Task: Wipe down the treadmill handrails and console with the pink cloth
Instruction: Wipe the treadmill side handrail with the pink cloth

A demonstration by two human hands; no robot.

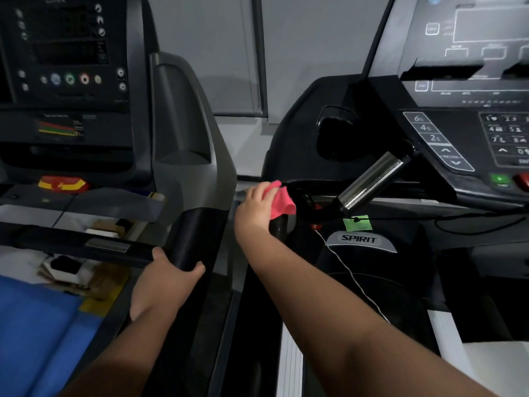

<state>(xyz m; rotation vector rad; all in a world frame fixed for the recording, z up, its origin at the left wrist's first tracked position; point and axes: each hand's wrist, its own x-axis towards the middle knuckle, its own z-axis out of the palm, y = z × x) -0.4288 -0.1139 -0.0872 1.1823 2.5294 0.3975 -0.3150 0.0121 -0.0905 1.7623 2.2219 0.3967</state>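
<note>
Now bunching the pink cloth (282,200) in the right hand (256,206) atop a handrail (278,229) stretching toward six o'clock, console (446,138) at two, gripping the neighbouring rail (191,236) with the left hand (166,276).

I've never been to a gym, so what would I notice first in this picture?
The bright pink cloth jumps out in the middle, held by the right hand against the end of a dark handrail. Just right of it, a shiny silver bar sticks out from the right treadmill's console. At lower left, the left hand grips the other treadmill's black handrail.
</note>
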